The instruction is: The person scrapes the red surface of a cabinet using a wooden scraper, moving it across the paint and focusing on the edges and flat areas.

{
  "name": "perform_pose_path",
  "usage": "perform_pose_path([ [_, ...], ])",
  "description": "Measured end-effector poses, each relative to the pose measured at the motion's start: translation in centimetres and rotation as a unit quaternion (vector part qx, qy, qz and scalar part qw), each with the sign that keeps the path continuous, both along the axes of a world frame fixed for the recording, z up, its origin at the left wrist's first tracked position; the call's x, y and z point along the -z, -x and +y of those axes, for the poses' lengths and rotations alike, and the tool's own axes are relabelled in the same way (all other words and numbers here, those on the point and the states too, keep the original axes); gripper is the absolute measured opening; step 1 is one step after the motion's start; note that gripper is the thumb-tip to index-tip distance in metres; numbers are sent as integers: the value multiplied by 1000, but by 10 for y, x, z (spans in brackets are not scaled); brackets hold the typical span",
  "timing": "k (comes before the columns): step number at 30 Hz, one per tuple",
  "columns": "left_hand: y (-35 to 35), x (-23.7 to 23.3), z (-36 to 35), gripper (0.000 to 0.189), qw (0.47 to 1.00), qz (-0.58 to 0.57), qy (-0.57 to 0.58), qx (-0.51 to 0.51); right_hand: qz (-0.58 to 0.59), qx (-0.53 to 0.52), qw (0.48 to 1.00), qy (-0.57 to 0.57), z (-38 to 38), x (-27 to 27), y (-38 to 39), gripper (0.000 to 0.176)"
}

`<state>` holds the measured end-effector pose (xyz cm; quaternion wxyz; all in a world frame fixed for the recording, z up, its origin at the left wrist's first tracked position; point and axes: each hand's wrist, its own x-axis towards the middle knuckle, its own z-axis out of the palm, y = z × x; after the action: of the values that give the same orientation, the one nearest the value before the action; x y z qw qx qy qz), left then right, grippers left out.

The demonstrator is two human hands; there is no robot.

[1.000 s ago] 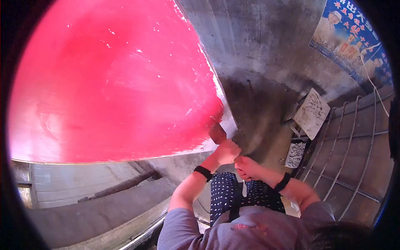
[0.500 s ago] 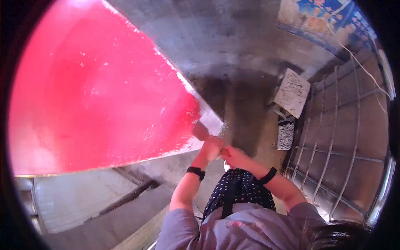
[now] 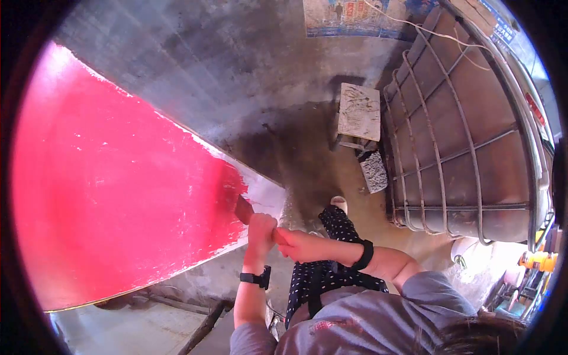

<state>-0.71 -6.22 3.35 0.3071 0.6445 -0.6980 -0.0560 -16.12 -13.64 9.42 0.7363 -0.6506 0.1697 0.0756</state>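
Note:
My left hand (image 3: 261, 232) is closed around a wide flat paintbrush (image 3: 244, 209), near its reddish-brown head. Behind it, my right hand (image 3: 299, 244) grips the end of the orange-brown handle. The brush head overlaps the right part of a large red-coated sheet (image 3: 130, 183), where the red is darker and streaky. Along the sheet's edges and at its right corner, a pale bare strip (image 3: 264, 192) shows with a ragged red border. My fingers hide most of the handle.
A small stool (image 3: 359, 110) with a stained top stands beyond the sheet, beside a speckled block (image 3: 374, 171). A large tank in a metal cage (image 3: 461, 142) rises at my right. A printed poster (image 3: 361, 21) and a loose cable (image 3: 426, 31) are at the top.
My view has turned right, bringing more of the caged tank into sight. My hands and the paintbrush appear further left and lower, still over the sheet's right part. Both hands keep their grip.

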Motion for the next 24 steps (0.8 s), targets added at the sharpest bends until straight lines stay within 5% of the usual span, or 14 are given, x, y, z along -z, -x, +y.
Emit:
perform_pose_path([
  [2, -4, -2, 3, 20, 999, 46, 18, -2, -10, -16, 998, 61, 8, 6, -10, 28],
  [4, -11, -2, 4, 19, 999, 45, -6, -3, -104, 101, 988, 59, 17, 14, -21, 23],
  [9, -35, 57, 6, 16, 995, 97, -28, -8, -46, 97, 989, 98, 24, 93, -59, 22],
  [11, -46, 105, 7, 11, 970, 203, -125, -34, 45, 59, 974, 213, 15, 130, -77, 20],
  [16, -31, 95, -7, 12, 981, 173, -87, -29, 38, 90, 987, 130, -8, 88, -57, 20],
  [20, -19, 24, -11, 25, 997, 51, -56, 7, -15, 64, 989, 134, -4, 22, -18, 24],
  [24, -23, 39, -11, 25, 996, 89, -14, 17, -25, 110, 986, 123, 8, 54, -26, 27],
])
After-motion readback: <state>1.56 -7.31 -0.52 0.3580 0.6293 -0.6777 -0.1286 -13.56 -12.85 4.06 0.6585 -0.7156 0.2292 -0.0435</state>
